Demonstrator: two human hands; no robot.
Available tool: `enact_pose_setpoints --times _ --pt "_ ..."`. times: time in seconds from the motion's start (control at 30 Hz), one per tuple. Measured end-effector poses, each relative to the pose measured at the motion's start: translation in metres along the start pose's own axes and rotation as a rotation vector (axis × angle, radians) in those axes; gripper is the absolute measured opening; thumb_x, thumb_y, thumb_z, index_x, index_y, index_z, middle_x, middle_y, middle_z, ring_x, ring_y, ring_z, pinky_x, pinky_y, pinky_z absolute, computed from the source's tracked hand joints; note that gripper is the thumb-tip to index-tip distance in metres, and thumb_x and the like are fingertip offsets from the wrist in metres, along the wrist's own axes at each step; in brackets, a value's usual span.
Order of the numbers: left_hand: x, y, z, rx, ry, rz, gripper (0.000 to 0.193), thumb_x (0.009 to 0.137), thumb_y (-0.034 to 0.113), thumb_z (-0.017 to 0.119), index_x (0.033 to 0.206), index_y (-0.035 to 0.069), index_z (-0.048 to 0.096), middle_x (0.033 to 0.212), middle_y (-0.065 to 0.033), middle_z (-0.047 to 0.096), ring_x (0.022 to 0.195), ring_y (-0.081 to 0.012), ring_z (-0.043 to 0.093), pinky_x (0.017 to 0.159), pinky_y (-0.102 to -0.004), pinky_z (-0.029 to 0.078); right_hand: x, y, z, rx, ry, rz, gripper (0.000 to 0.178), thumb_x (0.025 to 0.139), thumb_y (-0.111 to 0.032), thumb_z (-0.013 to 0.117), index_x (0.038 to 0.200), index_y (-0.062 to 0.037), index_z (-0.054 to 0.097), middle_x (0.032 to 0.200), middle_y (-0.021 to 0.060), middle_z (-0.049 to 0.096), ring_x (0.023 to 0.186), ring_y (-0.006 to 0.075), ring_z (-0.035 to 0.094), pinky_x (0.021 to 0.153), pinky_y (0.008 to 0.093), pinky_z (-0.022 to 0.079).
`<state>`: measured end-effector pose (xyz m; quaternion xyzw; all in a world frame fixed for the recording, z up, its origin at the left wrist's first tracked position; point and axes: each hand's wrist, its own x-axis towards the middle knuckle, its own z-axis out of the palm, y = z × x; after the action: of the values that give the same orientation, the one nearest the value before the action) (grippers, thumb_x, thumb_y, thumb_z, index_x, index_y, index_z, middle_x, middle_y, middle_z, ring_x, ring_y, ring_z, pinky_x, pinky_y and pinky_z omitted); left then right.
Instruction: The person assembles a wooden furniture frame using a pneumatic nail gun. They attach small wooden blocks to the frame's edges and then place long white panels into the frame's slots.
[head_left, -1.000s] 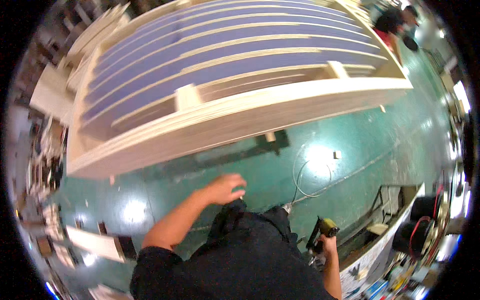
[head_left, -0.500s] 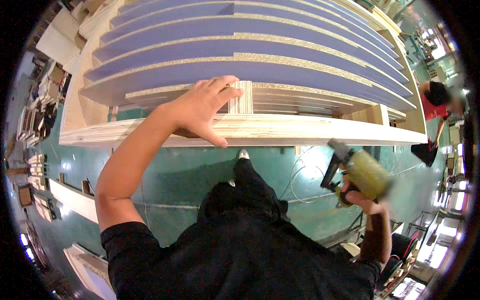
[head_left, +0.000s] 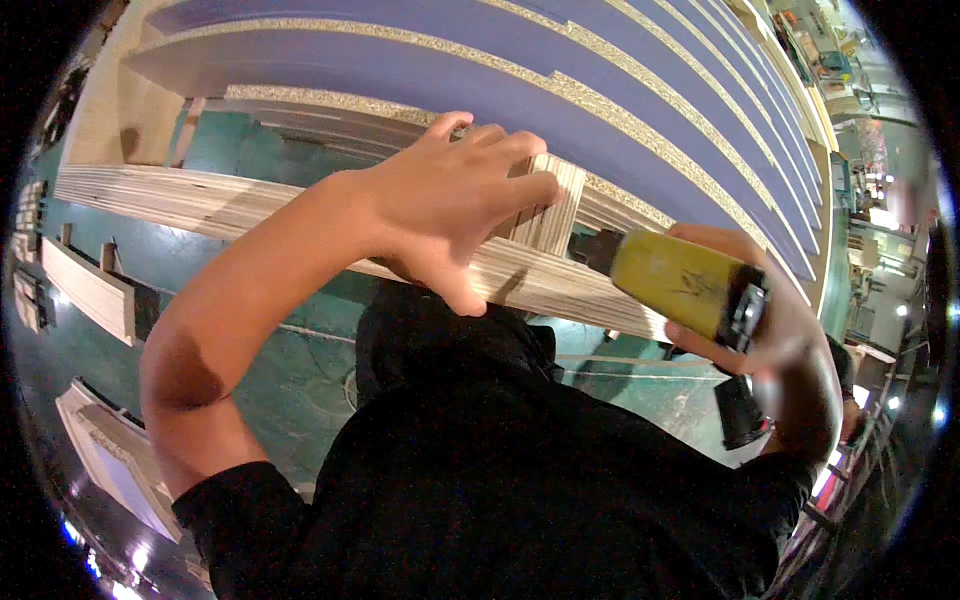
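Note:
My left hand (head_left: 440,205) reaches over a long plywood rail (head_left: 200,200), its thumb on the near side. Its fingers curl round a short plywood block (head_left: 561,205) standing against the far side of the rail, pinching block and rail together. In my right hand (head_left: 728,243) is a yellow nail gun (head_left: 670,280), tilted with its dark nose just right of the block, close to the rail. Exactly where the nose touches is hidden behind the gun's body.
Beyond the rail, purple panels (head_left: 400,70) with raw chipboard edges stand in rows within a wooden frame. On the green floor (head_left: 310,400) at the left lie a pale board (head_left: 90,290) and a framed panel (head_left: 120,460). A black object (head_left: 738,412) shows below my right wrist.
My right hand has brought the nail gun up and inward, from over the floor to beside the block. The view has turned and come closer; my left hand keeps its grip.

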<state>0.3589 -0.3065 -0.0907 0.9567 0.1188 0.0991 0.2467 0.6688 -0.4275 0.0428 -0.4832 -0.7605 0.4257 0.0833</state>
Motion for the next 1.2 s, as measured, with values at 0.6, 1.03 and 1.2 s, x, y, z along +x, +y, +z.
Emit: enact_pose_setpoints --times 0.6,1.03,1.2 --pt "-0.002 -0.008 0.009 -0.027 0.079 0.017 0.101 0.047 0.04 0.092 0.135 0.011 0.05 0.133 -0.0205 0.05 0.123 -0.0384 0.051 0.102 -0.0631 0.036 0.046 -0.02 0.023 0.183 -0.076 0.239 0.083 0.067 -0.009 0.087 0.138 0.0001 0.044 0.134 0.016 0.056 0.122 0.023 0.056 0.101 0.0374 0.045" --pt "-0.007 -0.006 0.01 -0.014 0.119 -0.001 0.099 0.049 0.038 0.092 0.135 0.01 0.051 0.133 -0.0198 0.051 0.125 -0.0389 0.052 0.102 -0.0632 0.035 0.051 -0.016 0.019 0.124 -0.185 0.195 0.095 0.06 -0.007 0.09 0.141 -0.0029 0.041 0.14 0.0164 0.051 0.131 0.0272 0.051 0.112 0.0422 0.038" --pt "0.0 -0.002 0.002 -0.054 -0.054 -0.071 0.113 0.044 0.045 0.094 0.14 0.015 0.042 0.146 -0.0235 0.04 0.137 -0.0415 0.04 0.11 -0.0673 0.029 0.039 -0.01 0.017 0.111 -0.151 0.209 0.091 0.061 -0.003 0.088 0.139 -0.0039 0.042 0.139 0.0146 0.053 0.125 0.0225 0.055 0.108 0.04 0.042"
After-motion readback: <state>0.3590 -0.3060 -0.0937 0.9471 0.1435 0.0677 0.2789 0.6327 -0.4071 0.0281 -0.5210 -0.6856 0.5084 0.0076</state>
